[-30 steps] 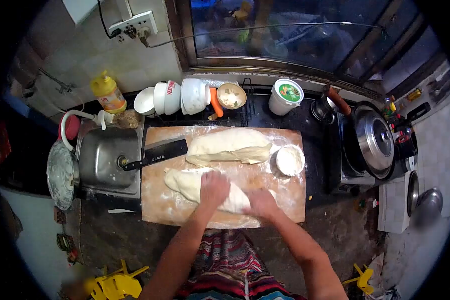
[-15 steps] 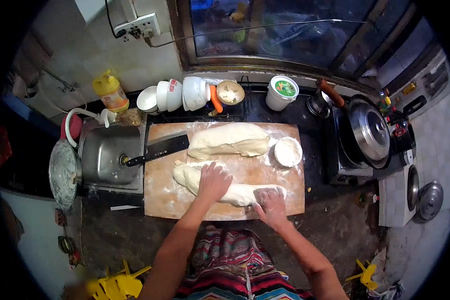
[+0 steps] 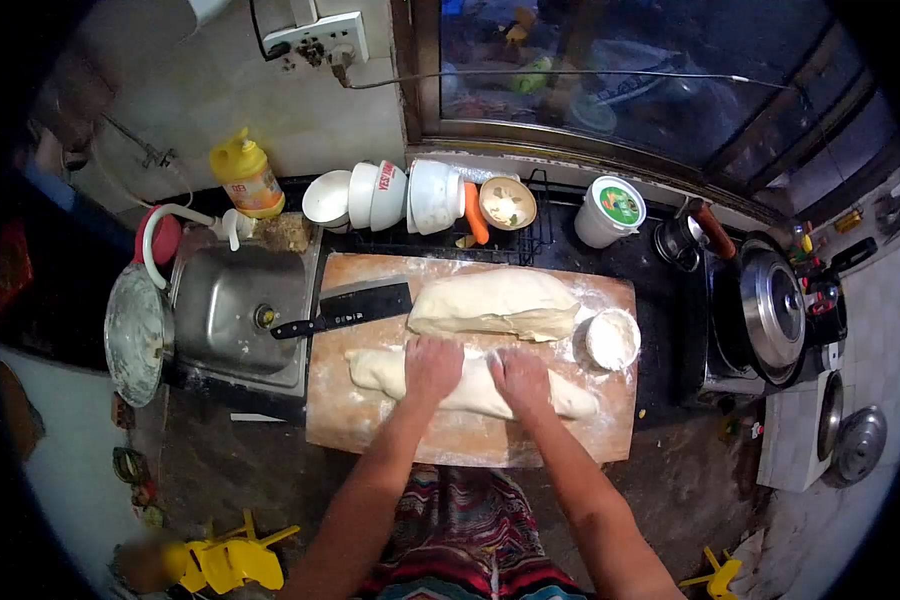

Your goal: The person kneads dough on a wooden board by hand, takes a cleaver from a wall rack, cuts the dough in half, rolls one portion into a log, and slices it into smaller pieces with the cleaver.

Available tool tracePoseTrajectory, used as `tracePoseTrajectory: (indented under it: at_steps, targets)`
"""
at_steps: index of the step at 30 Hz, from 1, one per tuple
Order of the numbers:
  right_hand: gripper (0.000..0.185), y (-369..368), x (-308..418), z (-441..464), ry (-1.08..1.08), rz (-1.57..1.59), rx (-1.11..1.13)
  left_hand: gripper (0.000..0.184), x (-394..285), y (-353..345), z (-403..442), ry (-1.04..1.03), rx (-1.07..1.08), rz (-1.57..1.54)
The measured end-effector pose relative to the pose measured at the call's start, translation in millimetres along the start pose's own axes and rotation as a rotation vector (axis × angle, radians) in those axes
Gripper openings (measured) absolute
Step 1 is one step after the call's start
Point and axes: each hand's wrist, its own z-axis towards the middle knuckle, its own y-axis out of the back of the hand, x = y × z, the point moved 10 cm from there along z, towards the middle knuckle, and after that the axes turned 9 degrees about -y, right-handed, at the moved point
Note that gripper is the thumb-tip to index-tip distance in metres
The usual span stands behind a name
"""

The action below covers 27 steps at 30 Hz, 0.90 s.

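Note:
A long roll of dough (image 3: 480, 390) lies across the near half of the floured wooden board (image 3: 370, 435). My left hand (image 3: 433, 370) grips it left of its middle, fingers curled over the far side. My right hand (image 3: 520, 380) holds the same roll a short way to the right, its fingers also bent over the top. Behind it rests a second, thicker piece of dough (image 3: 495, 303), untouched. A black cleaver (image 3: 365, 307) lies at the board's left, its handle over the sink edge. A small bowl of flour (image 3: 613, 339) stands at the right.
To the left are a steel sink (image 3: 235, 345) and a floury metal basin (image 3: 138, 335). Several stacked bowls (image 3: 378, 195), a yellow bottle (image 3: 247, 177) and a white tub (image 3: 610, 212) line the back. A lidded wok (image 3: 773, 305) sits on the stove at right.
Both hands have come closer together on the roll; the right one shifted inward from the right end, and its fingers are now curled over the dough. The camera view has shifted.

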Motion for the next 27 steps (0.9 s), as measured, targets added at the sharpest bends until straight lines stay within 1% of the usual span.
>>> tracePoseTrajectory:
  at_steps: [1, 3, 4, 7, 8, 10, 11, 13, 14, 16, 17, 18, 19, 20, 21, 23, 25, 26, 27]
  targets:
    - [0.034, -8, -5, 9, 0.014, 0.006, -0.007, 0.019, 5, -7, 6, 0.024, 0.046, -0.036]
    - [0.034, -15, -8, 17, 0.030, 0.027, -0.021, 0.022, 0, 2, 7, -0.067, -0.030, 0.013]
    - [0.033, -22, -10, 16, 0.021, 0.032, 0.075, 0.024, -5, 8, 4, -0.119, -0.067, 0.036]
    - [0.035, 13, 14, -29, 0.085, 0.041, 0.190, 0.030, -5, -6, -20, -0.133, 0.060, -0.201]
    - [0.038, 14, 10, -58, 0.177, 0.083, 0.029, 0.033, -5, 23, -24, 0.178, 0.239, -0.331]
    - [0.045, 39, 23, -106, 0.190, 0.153, 0.049, 0.035, -55, 38, -27, 0.076, 0.266, -0.231]
    - [0.054, 31, 19, -125, 0.175, 0.129, 0.070, 0.037, -72, 38, -35, 0.026, 0.280, -0.175]
    - [0.042, 45, 15, -151, 0.153, 0.124, 0.072, 0.034, -102, 27, -72, -0.121, 0.102, -0.130]
    - [0.046, 47, 3, -162, 0.130, 0.072, 0.018, 0.034, -116, 21, -91, -0.189, 0.011, -0.108]
    - [0.053, 48, -31, -173, 0.088, -0.033, -0.088, 0.035, -122, 21, -122, -0.196, -0.135, -0.128]
    - [0.056, 41, -42, -170, 0.107, -0.077, -0.046, 0.035, -120, 24, -130, -0.193, -0.202, -0.137]
    - [0.060, 33, -53, -164, 0.127, -0.119, -0.006, 0.033, -123, 28, -120, -0.244, -0.242, -0.119]
    - [0.063, 25, -62, -155, 0.150, -0.162, 0.032, 0.031, -118, 16, -100, -0.209, -0.164, -0.092]
    - [0.062, 26, -65, -134, 0.134, -0.123, 0.031, 0.029, -113, 6, -75, -0.173, -0.084, -0.065]
    - [0.060, 22, -70, -114, 0.106, -0.173, 0.075, 0.027, -107, -4, -54, -0.137, -0.002, -0.039]
    - [0.057, 12, -81, -76, 0.045, -0.269, 0.155, 0.024, -91, -2, -18, -0.069, -0.077, -0.017]
    - [0.052, 10, -95, -40, -0.068, -0.196, 0.283, 0.025, -69, -9, 16, 0.090, 0.074, -0.098]
    - [0.050, 6, -99, -33, -0.120, -0.161, 0.344, 0.025, -59, -15, 24, 0.155, 0.092, -0.118]
    - [0.050, 21, -90, -35, -0.051, -0.165, 0.270, 0.025, -48, -24, 30, 0.217, 0.111, -0.138]
